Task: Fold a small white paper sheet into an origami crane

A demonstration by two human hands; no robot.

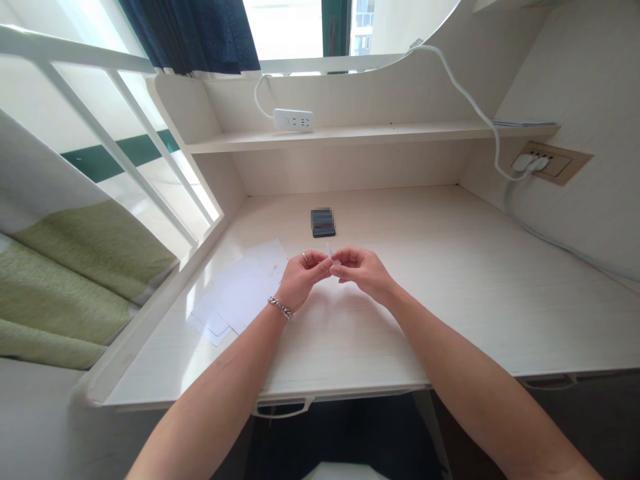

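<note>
My left hand [301,275] and my right hand [364,268] meet above the middle of the desk, fingertips pinched together. Between them is a small piece of white paper [329,249], which looks folded; a narrow tip sticks up past the fingers, and the rest is mostly hidden. A ring and a chain bracelet are on my left hand and wrist. Several loose white sheets of paper [240,283] lie overlapping on the desk to the left of my left hand. Just beyond the hands stands a small dark device [323,223], its upper part blurred.
The pale desk [480,280] has a raised shelf [370,137] at the back, carrying a white power strip [293,121]. A white cable [465,93] runs down to a wall socket [560,162] at right. Left are a white railing [145,133] and a curtain [75,267].
</note>
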